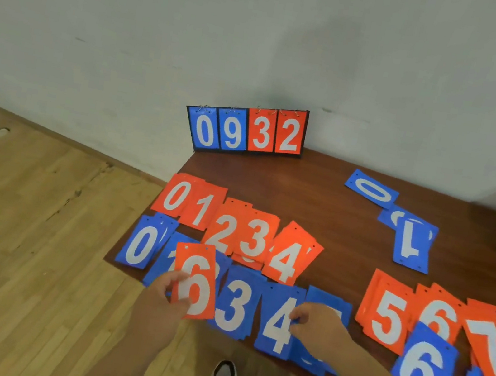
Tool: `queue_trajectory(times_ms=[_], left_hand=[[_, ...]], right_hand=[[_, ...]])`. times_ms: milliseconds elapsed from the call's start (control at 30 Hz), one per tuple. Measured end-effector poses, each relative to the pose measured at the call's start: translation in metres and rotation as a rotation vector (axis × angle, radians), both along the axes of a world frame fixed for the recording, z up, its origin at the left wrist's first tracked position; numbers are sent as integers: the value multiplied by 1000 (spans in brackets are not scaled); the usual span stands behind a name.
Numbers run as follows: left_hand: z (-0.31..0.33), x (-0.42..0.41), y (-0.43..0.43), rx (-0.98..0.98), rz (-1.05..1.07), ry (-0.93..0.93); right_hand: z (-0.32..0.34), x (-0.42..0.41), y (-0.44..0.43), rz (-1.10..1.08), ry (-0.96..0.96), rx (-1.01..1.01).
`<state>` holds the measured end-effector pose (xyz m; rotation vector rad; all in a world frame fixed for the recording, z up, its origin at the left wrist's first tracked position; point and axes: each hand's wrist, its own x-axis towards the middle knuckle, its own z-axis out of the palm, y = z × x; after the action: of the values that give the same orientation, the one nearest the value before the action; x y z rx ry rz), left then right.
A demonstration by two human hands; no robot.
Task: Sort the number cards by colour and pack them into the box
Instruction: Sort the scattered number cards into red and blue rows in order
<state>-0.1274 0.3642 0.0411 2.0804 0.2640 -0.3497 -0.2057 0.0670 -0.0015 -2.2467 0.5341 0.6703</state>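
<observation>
Pinching a red card (196, 281), the left hand (170, 293) should square it onto the red 6 pile (439, 313) toward the table's (320, 200) right edge; the right hand's (315, 324) grip is unclear.

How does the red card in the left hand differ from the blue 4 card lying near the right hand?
The red card shows a 6, the blue 4 card a 4. The left hand pinches the red card, raised off the table; the blue 4 card lies flat on it. Both carry a white digit and look alike in size and shape.
</observation>
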Motion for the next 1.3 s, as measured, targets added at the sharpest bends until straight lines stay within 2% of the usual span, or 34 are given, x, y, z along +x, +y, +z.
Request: queue_trajectory(times_ms=[100, 300, 533, 667, 833, 1000, 1200, 1300], left_hand=[[-3, 22, -8, -1, -117, 17], [-9, 54, -67, -49, -438, 10], [-15, 34, -194, -82, -794, 4], [-16, 3, -266, -78, -917, 16], [-19, -38, -345, -20, -955, -56], [-35, -66, -411, 31, -933, -44], [-56, -79, -435, 109, -844, 34], [-48, -71, -425, 234, -800, -50]], right_hand=[[6, 4, -8, 4, 50, -83], [36, -11, -42, -226, -23, -163], [51, -99, -98, -596, -40, -179], [48, -157, -136, -686, -22, -170], [46, -204, -186, -751, -15, -153], [42, -221, -239, -696, -34, -142], [39, -202, -286, -553, -49, -102], [39, -180, -298, -477, -81, -105]])
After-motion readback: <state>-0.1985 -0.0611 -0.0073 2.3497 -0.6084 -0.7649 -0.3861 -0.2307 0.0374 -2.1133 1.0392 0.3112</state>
